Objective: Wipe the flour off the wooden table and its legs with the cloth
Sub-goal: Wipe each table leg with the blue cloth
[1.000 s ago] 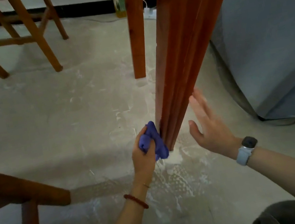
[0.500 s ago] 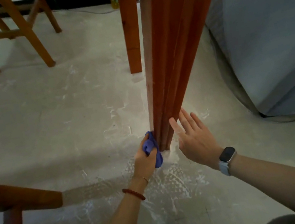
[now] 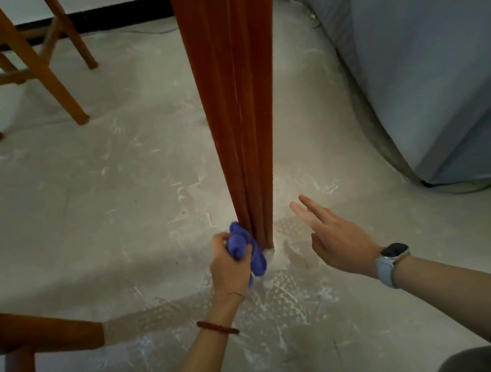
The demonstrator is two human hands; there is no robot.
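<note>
A: Which step are we in?

B: We are wiping a table leg (image 3: 239, 105), at its foot. Our left hand (image 3: 230, 266) grips the bunched purple cloth (image 3: 246, 250) with the fingers curled round it, and the cloth touches the left face of the leg just above the floor (image 3: 95, 211).

A: State of the right hand?

B: Our right hand (image 3: 337, 235) holds nothing. Its fingers are extended and spread, and it hovers to the right of the leg, near it but apart from it.

A: Where does flour remain?

B: White smears lie on the floor around the foot of the leg, heaviest on the near side. Faint pale streaks run along the grooves of the leg higher up. The tabletop is out of view, so we cannot judge its condition.

A: What does the next move call for?

B: In our judgement, keep the cloth pressed against the leg and draw it round to the near and right faces. The grooves call for pushing a fold of cloth into each channel. The free hand may brace the leg from the right if it shifts.

A: Obstructions?

B: A wooden stool (image 3: 7, 69) stands well left of the leg and a grey cover (image 3: 443, 55) hangs to its right; neither obstructs the stroke.
</note>
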